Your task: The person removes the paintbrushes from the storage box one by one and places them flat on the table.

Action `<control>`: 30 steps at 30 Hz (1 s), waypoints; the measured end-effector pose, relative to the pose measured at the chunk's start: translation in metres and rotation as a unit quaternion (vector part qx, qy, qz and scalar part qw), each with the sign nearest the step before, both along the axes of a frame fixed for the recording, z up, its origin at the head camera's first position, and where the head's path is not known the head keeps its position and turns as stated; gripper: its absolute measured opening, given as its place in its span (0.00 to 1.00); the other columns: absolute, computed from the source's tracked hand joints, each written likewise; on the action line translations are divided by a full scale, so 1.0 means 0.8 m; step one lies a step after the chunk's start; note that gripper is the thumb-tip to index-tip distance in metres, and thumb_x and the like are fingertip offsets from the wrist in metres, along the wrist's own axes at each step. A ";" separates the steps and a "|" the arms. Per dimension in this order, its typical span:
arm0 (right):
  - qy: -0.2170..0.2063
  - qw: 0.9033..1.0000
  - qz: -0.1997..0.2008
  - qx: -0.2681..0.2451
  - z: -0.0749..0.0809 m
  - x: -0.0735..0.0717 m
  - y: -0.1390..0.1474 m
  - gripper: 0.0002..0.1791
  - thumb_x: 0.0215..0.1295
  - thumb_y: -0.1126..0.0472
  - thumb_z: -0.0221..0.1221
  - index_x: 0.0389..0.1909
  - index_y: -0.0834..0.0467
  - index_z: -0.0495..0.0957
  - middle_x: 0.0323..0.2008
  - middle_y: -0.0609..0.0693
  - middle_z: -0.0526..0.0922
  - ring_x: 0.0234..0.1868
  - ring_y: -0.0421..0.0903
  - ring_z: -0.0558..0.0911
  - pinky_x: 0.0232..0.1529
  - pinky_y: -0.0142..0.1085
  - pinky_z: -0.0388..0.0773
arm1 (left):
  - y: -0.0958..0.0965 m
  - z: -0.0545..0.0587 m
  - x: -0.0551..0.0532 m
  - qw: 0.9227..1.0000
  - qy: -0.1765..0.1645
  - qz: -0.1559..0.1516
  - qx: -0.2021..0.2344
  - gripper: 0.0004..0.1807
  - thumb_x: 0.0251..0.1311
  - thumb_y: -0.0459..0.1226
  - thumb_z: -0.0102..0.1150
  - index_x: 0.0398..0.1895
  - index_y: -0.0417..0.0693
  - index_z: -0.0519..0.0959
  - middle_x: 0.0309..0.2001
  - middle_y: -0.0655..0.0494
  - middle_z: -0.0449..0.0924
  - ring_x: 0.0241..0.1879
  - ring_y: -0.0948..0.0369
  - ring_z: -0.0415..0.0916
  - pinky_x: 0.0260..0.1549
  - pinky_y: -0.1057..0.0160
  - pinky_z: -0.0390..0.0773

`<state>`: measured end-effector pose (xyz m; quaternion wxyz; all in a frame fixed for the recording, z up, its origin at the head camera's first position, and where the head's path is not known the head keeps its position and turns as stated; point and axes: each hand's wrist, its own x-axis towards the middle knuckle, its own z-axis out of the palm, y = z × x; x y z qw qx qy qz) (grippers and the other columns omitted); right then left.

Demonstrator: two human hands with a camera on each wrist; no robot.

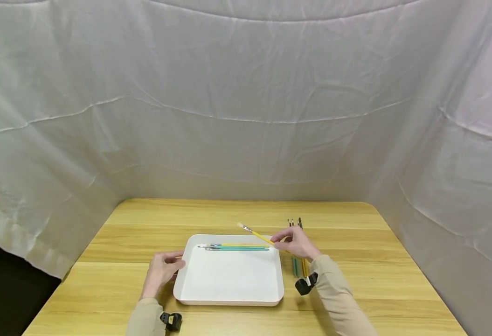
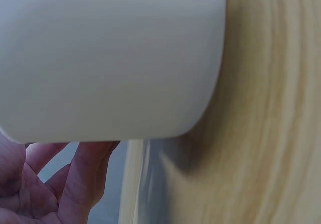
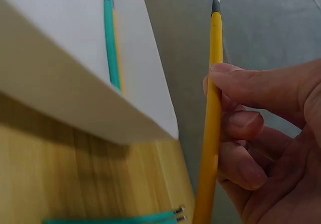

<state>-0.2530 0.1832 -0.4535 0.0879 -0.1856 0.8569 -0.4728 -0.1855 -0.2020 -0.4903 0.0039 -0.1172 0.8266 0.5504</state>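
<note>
Yellow paintbrush (image 1: 262, 237) hangs over the white tray (image 1: 229, 280) at its one o'clock corner. At the tray's nine o'clock side, the left hand (image 1: 162, 269) touches the rim, probably to keep it from sliding; its fingertips are hidden by the tray wall, so I cannot tell whether they are clamped on it. Inside, near twelve o'clock, yellow and green brushes (image 1: 241, 249) lie side by side, bristles towards nine o'clock, perhaps lined up so that they do not cross. Towards two o'clock, the right hand (image 1: 294, 243) pinches the yellow paintbrush between thumb and fingers, part-way along the handle, bristles towards ten o'clock, perhaps so that the tip goes untouched. Below that hand, at three o'clock, more brushes (image 1: 294, 268) lie on the wooden table (image 1: 115, 242), bristles towards twelve o'clock, seemingly placed to be within easy reach
</note>
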 end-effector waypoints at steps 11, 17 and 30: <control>-0.002 1.000 -0.003 -0.001 -0.003 0.002 0.064 0.12 0.64 0.68 0.63 0.45 0.73 0.82 0.41 0.66 0.85 0.36 0.45 0.82 0.35 0.30 0.82 | 0.001 0.001 0.000 1.000 -0.003 0.001 0.007 0.20 0.59 0.26 0.61 0.56 0.30 0.80 0.41 0.35 0.85 0.30 0.56 0.85 0.30 0.57 0.88; -0.010 1.000 -0.012 0.005 -0.019 -0.001 0.092 0.12 0.63 0.69 0.63 0.45 0.73 0.82 0.41 0.69 0.85 0.36 0.41 0.81 0.37 0.28 0.79 | 0.001 0.000 0.001 1.000 -0.001 0.000 0.001 0.20 0.59 0.26 0.61 0.55 0.30 0.80 0.41 0.35 0.85 0.30 0.57 0.84 0.29 0.58 0.88; -0.026 1.000 -0.010 -0.005 -0.040 -0.007 0.112 0.15 0.66 0.71 0.58 0.50 0.77 0.78 0.44 0.73 0.81 0.40 0.48 0.80 0.37 0.29 0.80 | 0.001 0.000 0.001 1.000 0.004 0.003 0.002 0.19 0.58 0.26 0.61 0.55 0.29 0.80 0.39 0.35 0.86 0.30 0.56 0.84 0.29 0.57 0.88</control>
